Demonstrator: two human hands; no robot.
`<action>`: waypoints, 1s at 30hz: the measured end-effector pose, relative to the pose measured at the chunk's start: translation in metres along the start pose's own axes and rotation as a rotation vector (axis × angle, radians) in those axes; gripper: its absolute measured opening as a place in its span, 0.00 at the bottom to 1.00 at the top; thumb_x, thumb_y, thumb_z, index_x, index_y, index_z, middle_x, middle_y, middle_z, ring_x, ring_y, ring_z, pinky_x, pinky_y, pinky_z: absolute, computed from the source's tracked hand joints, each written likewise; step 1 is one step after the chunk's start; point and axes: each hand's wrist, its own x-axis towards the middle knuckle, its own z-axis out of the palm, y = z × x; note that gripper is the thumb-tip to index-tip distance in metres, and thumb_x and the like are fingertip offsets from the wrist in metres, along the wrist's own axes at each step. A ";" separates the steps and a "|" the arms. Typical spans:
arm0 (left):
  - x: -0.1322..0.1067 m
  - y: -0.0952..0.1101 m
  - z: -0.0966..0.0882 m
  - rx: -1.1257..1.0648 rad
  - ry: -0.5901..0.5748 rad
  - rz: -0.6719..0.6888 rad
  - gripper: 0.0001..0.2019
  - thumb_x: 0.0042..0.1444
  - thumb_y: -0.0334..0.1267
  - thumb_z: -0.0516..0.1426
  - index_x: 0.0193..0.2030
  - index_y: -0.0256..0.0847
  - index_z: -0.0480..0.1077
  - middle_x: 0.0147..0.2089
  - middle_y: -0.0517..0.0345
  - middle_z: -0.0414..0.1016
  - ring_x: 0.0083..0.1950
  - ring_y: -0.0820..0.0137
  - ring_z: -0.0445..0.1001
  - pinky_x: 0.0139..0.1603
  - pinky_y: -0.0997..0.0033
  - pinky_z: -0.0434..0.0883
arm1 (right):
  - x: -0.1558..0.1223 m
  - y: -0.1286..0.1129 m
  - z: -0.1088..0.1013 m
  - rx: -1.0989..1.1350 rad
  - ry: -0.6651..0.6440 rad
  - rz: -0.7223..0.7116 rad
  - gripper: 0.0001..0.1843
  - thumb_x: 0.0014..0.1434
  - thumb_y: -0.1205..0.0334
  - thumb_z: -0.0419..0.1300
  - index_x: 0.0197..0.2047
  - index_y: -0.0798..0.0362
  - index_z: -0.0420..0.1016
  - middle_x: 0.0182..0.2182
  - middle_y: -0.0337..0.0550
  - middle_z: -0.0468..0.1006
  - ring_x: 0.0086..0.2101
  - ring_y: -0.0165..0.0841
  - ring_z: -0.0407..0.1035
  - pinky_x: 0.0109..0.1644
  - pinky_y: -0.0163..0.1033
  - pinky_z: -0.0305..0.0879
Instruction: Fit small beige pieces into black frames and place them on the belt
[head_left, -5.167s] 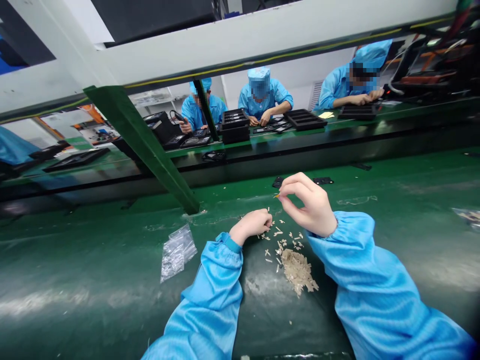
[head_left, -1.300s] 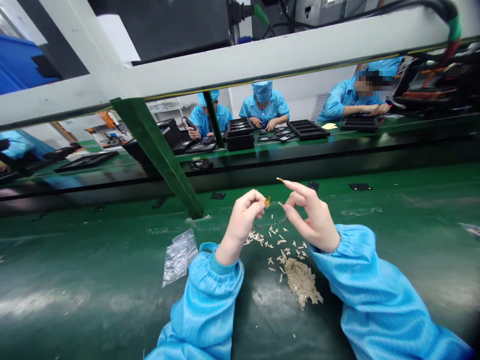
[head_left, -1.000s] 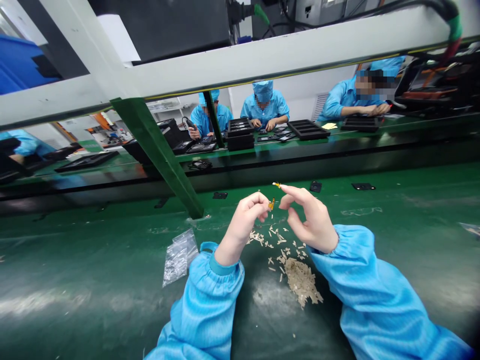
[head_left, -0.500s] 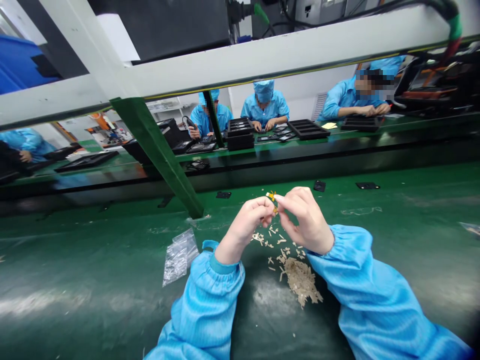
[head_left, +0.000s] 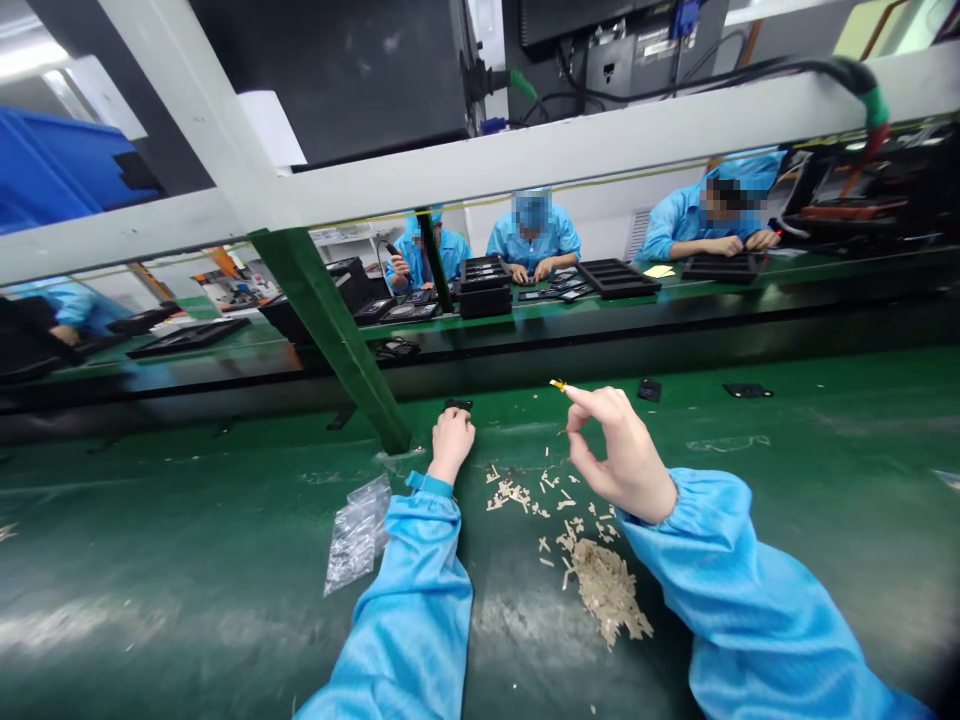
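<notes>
Over the bench [head_left: 225, 560], our loosely closed right hand [head_left: 624, 455] is holding a strip [head_left: 557, 385], likely for visibility; left hand [head_left: 452, 440], grip unclear.

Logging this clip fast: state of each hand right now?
Left hand: at a black piece; cannot tell if the grip is closed.
Right hand: yellow strip at the index fingertip; cannot tell if thumb and fingers pinch anything.

Matt strips [head_left: 606, 590], crinkled glossy plastic bags [head_left: 354, 540]
</notes>
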 end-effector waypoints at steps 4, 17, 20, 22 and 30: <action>0.026 -0.015 0.011 0.113 -0.048 0.004 0.17 0.60 0.38 0.53 0.56 0.39 0.64 0.63 0.47 0.59 0.61 0.57 0.61 0.59 0.48 0.61 | 0.000 0.000 -0.001 0.022 0.004 0.015 0.35 0.53 0.78 0.50 0.63 0.48 0.51 0.28 0.39 0.67 0.30 0.36 0.61 0.35 0.43 0.61; 0.066 -0.034 0.018 0.410 -0.186 0.120 0.22 0.61 0.43 0.45 0.60 0.47 0.62 0.64 0.50 0.61 0.59 0.55 0.63 0.53 0.57 0.64 | 0.002 -0.001 0.003 -0.034 -0.032 -0.015 0.27 0.53 0.76 0.47 0.56 0.55 0.56 0.28 0.41 0.70 0.28 0.35 0.60 0.33 0.41 0.59; 0.066 -0.033 0.016 0.460 -0.167 0.200 0.20 0.61 0.42 0.45 0.56 0.43 0.67 0.60 0.48 0.66 0.57 0.57 0.65 0.52 0.61 0.65 | 0.003 -0.001 0.002 -0.058 -0.044 -0.011 0.24 0.54 0.76 0.46 0.55 0.56 0.56 0.28 0.41 0.69 0.27 0.34 0.60 0.32 0.40 0.58; 0.066 -0.033 0.016 0.488 -0.158 0.237 0.18 0.61 0.39 0.45 0.51 0.40 0.70 0.54 0.46 0.70 0.54 0.59 0.67 0.52 0.62 0.65 | 0.004 -0.002 0.001 -0.065 -0.037 -0.014 0.23 0.55 0.75 0.46 0.54 0.56 0.57 0.27 0.41 0.69 0.27 0.34 0.60 0.32 0.40 0.58; 0.064 -0.031 0.013 0.455 -0.109 0.242 0.15 0.59 0.40 0.48 0.44 0.36 0.72 0.48 0.41 0.73 0.50 0.55 0.71 0.51 0.58 0.65 | 0.004 -0.003 0.002 -0.093 -0.049 -0.009 0.26 0.51 0.74 0.47 0.55 0.56 0.56 0.29 0.41 0.70 0.28 0.35 0.60 0.32 0.40 0.56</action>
